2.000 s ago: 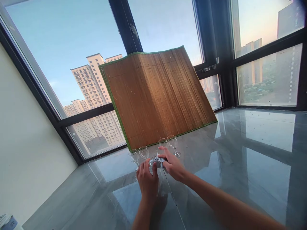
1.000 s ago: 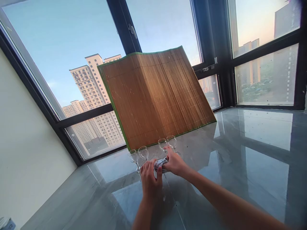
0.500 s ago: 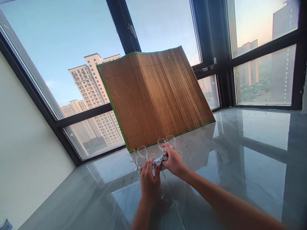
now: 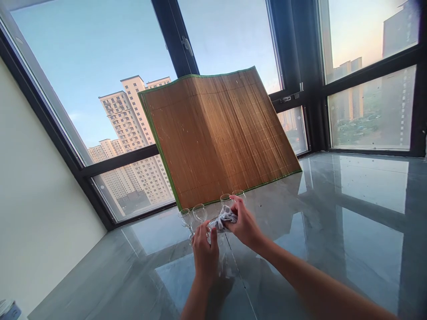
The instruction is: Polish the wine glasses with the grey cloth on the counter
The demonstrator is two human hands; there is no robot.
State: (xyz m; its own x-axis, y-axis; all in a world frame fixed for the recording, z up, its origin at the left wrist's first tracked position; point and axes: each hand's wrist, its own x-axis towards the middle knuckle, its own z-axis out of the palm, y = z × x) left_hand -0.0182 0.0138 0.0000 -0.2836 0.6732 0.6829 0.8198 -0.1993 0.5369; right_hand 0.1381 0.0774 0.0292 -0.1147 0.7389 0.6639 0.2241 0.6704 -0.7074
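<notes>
My left hand (image 4: 204, 253) is closed around a clear glass whose bowl is mostly hidden under its fingers. My right hand (image 4: 245, 225) pinches a bunched grey-white cloth (image 4: 224, 218) against the top of that glass. Just beyond my hands stand several small stemmed glasses: two at the left (image 4: 192, 214) and two at the right (image 4: 232, 198), partly hidden by my right fingers. All rest on a glossy grey marble surface (image 4: 333, 240).
A brown bamboo mat (image 4: 216, 133) with green edging leans upright against the black window frame (image 4: 116, 160) behind the glasses. A cream wall (image 4: 36, 213) runs along the left. A small container (image 4: 10, 309) shows at the bottom left corner.
My right hand has lifted and turned the cloth over the glass held by my left hand. The view has shifted slightly. The standing glasses have stayed in place.
</notes>
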